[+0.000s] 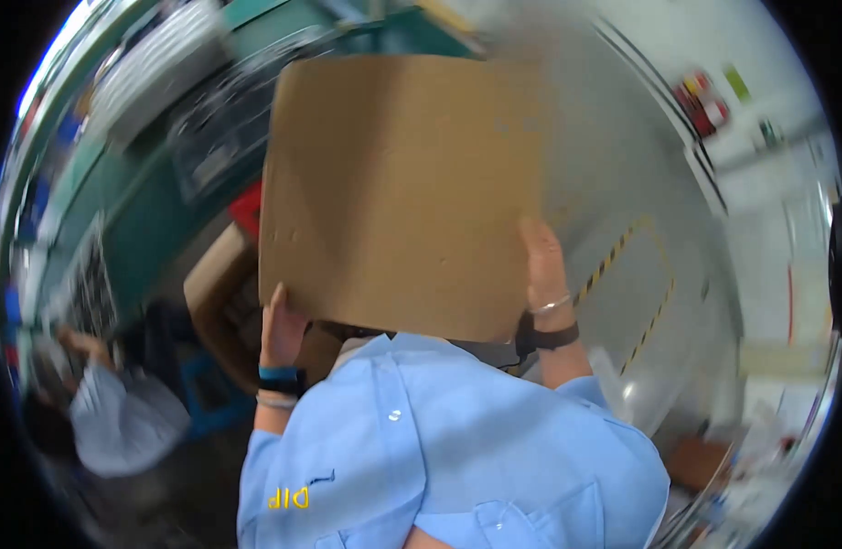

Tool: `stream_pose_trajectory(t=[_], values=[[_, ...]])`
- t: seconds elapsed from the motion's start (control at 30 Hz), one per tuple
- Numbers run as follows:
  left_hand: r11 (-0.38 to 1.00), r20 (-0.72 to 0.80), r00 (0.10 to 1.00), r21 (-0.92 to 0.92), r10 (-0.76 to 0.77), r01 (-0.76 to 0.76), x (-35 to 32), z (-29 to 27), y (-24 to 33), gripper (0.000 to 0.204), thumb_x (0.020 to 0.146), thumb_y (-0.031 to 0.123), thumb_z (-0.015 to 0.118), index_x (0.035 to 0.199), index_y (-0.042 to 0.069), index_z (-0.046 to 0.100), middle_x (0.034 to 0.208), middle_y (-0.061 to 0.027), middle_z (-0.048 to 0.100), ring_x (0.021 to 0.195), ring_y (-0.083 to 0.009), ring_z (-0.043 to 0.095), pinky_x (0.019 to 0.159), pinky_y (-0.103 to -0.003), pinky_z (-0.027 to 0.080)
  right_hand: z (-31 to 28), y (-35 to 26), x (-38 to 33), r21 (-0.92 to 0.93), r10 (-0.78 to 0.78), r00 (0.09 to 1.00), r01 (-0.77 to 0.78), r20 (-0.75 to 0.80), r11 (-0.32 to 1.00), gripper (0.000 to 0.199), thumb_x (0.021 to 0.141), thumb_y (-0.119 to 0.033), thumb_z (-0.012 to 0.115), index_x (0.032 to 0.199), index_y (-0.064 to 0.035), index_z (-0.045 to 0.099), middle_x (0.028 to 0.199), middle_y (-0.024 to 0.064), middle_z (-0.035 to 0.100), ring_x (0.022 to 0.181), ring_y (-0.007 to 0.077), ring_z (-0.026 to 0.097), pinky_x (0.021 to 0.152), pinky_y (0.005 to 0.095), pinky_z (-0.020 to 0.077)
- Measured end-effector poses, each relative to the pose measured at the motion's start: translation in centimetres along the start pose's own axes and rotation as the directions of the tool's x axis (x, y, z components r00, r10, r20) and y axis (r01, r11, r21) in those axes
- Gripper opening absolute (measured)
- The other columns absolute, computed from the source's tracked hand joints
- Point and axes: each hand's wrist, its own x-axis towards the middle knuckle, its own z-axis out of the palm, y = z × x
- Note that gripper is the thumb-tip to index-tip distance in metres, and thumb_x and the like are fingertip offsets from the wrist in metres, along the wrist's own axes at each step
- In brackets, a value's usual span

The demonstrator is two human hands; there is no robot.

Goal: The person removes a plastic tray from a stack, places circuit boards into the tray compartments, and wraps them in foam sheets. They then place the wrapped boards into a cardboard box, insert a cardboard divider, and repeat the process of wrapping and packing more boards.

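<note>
A large brown cardboard sheet or box panel [398, 192] is held up in front of my body, its near edge close to my blue shirt. My left hand [282, 331] grips its lower left corner, thumb on the face and the other fingers out of sight behind. At the right edge, my right hand [544, 265] holds it with the thumb along the face; the remaining fingers are hidden or blurred. Whether it is a flat sheet or the side of a box I cannot tell.
A green workbench [146, 197] runs along the left with bagged items [224, 133] on it. An open carton [221, 284] and a blue stool [210, 389] stand below. A co-worker [128, 416] sits at lower left. Yellow-black tape [613, 256] marks the grey floor at right.
</note>
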Motion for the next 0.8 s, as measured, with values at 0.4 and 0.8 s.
stream_pose_trajectory(t=[0.4,0.8], values=[[0.715,0.046,0.727,0.234,-0.685,0.659,11.2,-3.8,-3.0,0.046,0.095,0.036,0.051,0.130,0.007,0.047,0.126,-0.0073,0.056,0.114,-0.0203,0.053,0.096,-0.036,0.044,-6.5,8.9,-15.2,0.257,0.226,0.880,-0.124,-0.418,0.958,0.040,0.091,-0.036,0.059,0.116,-0.0041,0.056,0.102,-0.0016,0.060,0.089,0.0083,0.055,0.076,0.0243,0.0461],[0.340,0.247,0.235,0.687,-0.940,0.642,10.3,6.7,-7.0,0.048,0.092,0.041,0.053,0.131,0.013,0.045,0.117,-0.0053,0.058,0.101,-0.0198,0.056,0.087,-0.036,0.044,2.8,12.3,-35.8,0.042,-0.052,0.289,0.311,-0.956,0.950,0.031,0.094,-0.028,0.055,0.117,-0.0084,0.055,0.096,-0.0024,0.059,0.087,0.0063,0.055,0.063,0.0235,0.0471]])
